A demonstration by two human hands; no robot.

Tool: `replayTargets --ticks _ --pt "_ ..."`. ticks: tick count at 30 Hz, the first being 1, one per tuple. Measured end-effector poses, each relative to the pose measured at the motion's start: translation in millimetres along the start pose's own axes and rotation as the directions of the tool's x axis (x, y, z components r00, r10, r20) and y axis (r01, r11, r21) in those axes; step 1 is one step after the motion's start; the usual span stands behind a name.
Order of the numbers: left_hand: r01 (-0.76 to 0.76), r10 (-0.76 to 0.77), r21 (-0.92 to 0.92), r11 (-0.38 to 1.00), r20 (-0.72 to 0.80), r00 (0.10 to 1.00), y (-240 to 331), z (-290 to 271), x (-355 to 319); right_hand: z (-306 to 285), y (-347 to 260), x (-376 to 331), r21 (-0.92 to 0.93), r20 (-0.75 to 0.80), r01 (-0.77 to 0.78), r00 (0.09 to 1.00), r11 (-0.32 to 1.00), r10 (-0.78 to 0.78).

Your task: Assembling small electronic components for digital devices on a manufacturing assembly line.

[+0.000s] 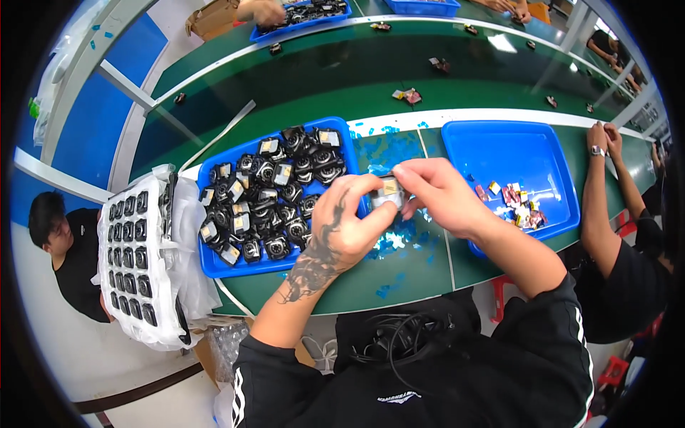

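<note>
Between my two hands is a small smartwatch part (388, 190) with a silvery-grey face and a yellowish patch. My left hand (351, 220), its forearm tattooed, grips it from the left with thumb and fingers. From the right, my right hand (439, 191) pinches its edge; the fingertips partly hide the part. Left of my hands, a blue tray (207, 246) holds many black smartwatch cases (277, 247), some with silvery pieces attached. On the right, another blue tray (514, 135) contains a small pile of red, yellow and white wrapped pieces (524, 207).
Blue film scraps (389, 242) litter the green table (421, 274). A white padded stack (143, 250) with rows of black cases stands at far left. Beyond a white rail, small parts lie along a green belt (321, 82). Co-workers' arms (598, 185) show at right.
</note>
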State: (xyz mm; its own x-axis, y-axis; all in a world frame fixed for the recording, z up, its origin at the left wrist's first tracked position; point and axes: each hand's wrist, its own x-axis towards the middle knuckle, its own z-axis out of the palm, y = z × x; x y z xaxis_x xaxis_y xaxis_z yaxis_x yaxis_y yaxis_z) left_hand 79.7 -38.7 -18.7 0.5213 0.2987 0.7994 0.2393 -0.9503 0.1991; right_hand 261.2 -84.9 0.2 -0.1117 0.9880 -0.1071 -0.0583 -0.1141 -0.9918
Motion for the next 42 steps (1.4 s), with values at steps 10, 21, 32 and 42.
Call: replayTargets --ticks 10,21,32,42 --pt "0.753 -0.535 -0.657 0.026 0.627 0.566 28.8 18.5 -8.2 6.3 28.4 -31.9 0.114 -0.215 0.058 0.976 0.992 -0.032" --pt "0.748 -0.529 -0.651 0.125 0.594 0.606 28.4 26.9 -6.8 -9.0 22.8 -46.9 0.437 0.011 -0.096 0.995 0.894 0.102" --pt "0.724 -0.482 -0.649 -0.234 0.724 0.493 26.3 30.2 -8.0 17.6 39.7 -45.3 -0.811 -0.114 0.190 0.876 0.553 -0.468" --pt "0.720 -0.514 -0.606 -0.337 0.759 0.399 20.5 25.7 -5.1 -98.5 27.4 -49.3 -0.936 -0.281 -0.173 0.893 0.307 -0.351"
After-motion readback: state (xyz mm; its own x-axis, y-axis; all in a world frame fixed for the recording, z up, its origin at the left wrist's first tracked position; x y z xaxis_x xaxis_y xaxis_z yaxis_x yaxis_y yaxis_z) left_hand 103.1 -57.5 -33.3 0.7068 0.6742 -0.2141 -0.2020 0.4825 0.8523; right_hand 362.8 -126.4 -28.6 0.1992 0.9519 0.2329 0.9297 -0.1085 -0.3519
